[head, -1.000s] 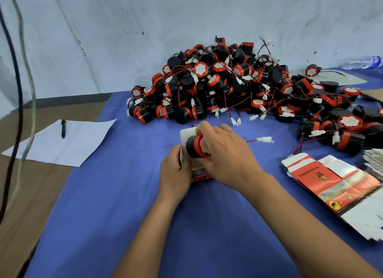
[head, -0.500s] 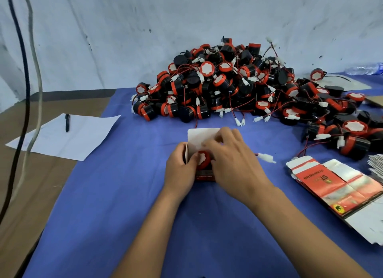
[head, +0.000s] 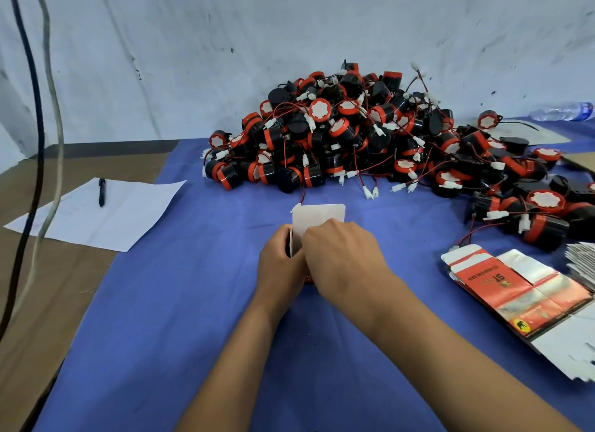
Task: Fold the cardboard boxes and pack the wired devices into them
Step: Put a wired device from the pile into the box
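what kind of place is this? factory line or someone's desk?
Looks like a small hand-packing bench, not an automated line. Clues: a loose pile of wired devices heaped on a blue cloth, flat printed cartons stacked at the right, and a sheet of paper with a pen.
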`<state>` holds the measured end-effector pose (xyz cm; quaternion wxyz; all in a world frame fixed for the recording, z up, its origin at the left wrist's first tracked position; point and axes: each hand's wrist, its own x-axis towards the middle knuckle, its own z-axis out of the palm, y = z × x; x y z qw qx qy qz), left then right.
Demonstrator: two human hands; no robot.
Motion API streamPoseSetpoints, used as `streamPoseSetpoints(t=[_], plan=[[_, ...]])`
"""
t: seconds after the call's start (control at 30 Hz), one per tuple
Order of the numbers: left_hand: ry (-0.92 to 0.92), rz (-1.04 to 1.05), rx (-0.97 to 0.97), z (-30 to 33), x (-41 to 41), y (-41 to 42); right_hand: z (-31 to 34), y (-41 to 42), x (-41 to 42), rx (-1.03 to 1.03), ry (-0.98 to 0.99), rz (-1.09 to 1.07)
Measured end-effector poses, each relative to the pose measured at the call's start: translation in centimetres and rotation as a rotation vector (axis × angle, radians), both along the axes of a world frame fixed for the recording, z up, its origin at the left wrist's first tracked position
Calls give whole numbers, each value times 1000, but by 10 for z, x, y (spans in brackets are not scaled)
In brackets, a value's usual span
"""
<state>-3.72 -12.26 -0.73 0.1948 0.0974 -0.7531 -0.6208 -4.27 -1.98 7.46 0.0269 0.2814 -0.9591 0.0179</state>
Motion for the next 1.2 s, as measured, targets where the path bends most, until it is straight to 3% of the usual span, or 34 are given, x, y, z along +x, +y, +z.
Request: streamPoseSetpoints(t=[0.17,0.27,0.4,0.57,0.73,0.93,1.2], plan=[[8,-42,2,-4,-3,-3,3,4,-4,-14,-34,1],[19,-42,-23,-6,-4,-3,13,7,-3,-168,-35,-15],[12,-37,17,-5,-6,-6,19,5,-8,-387,132,-45],[11,-48,38,-4,-6,-5,-30,2,-24,-465,272,6],[6,-61,112,-6,-6,-6,-55,4,-26,-614,293,-10],[1,-76,94,-5,-4,-6,-56,-5,-24,-443,245,-68],[19,-68,9,-3,-4,-7,-48,1,-26,-475,68,45]])
